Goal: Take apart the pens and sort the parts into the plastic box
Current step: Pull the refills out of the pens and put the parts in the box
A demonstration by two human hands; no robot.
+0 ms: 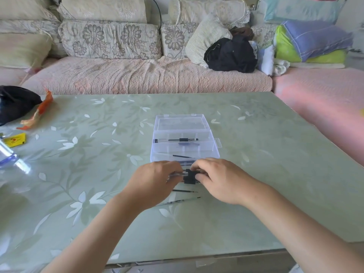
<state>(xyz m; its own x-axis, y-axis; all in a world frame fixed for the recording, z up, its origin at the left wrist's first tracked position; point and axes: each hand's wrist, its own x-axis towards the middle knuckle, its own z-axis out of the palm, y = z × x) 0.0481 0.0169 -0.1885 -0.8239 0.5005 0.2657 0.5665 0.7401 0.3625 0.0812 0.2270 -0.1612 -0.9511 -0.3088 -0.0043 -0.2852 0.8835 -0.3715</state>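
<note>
A clear plastic box point(213, 148) stands open at the table's middle, its lid point(182, 123) folded back. Pen parts lie in its compartments: a clear barrel with black grip point(184, 139) in the far row, a thin black refill point(182, 156) nearer. Just in front of the box, my left hand point(155, 183) and my right hand point(218, 180) both grip a bundle of clear pens with black grips point(189, 176), one hand at each end. Two thin refills point(185, 191) point(183, 200) lie on the table under my hands.
The green flowered table point(256, 174) holds a black bag point(13, 103), an orange wrapper point(38, 113), a yellow packet point(15, 139) and a clear bottle point(8, 156) at the left. A sofa with cushions and clothes point(230, 54) lies behind.
</note>
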